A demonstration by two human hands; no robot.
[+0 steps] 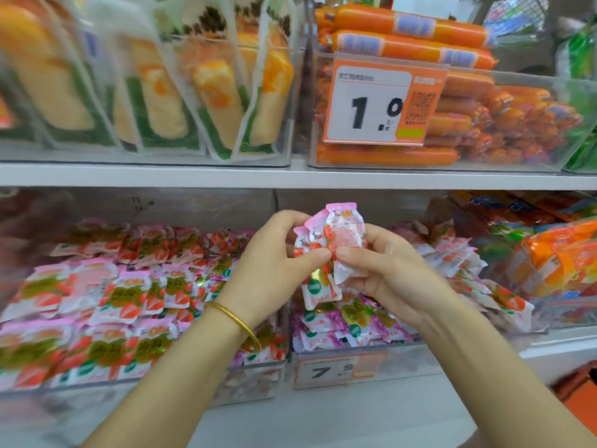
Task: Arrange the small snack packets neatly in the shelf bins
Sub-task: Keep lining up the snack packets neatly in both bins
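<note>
White laminate shelving (193,176) in two tiers carries clear, hard-walled plastic bins. At the lower tier, raised above the bins, a bunch of small snack packets (332,240) is held between both hands, which are brought together on it. The packets are glossy, pillow-shaped film sachets, pink and white with red strawberry print and crimped ends, fanned roughly upright. The left hand (277,263) grips the bunch from the left, fingers curled behind and the thumb laid across the front. The right hand (387,270) pinches its lower right part between thumb and fingers. A smooth gold bangle (239,321) sits on the left wrist. Directly beneath the hands, the middle bin (416,363) holds loose purple-print sachets (326,324) at the front and strawberry ones heaped behind, lying at mixed angles. A price label (326,371) reading 7.9 is fixed to its front wall. The left bin (252,379) is filled with matching strawberry packets (106,299) in overlapping rows, with gold foil patches showing. To the right, a tilted bin contains orange wrapped packs (562,253). On the upper tier, one bin holds flat transparent pouches of pale oblong bread rolls (161,101) standing on end. The next holds stacked orange cylindrical sausages (403,27) behind an orange-and-white price tag (384,105) marked 1.0.
</note>
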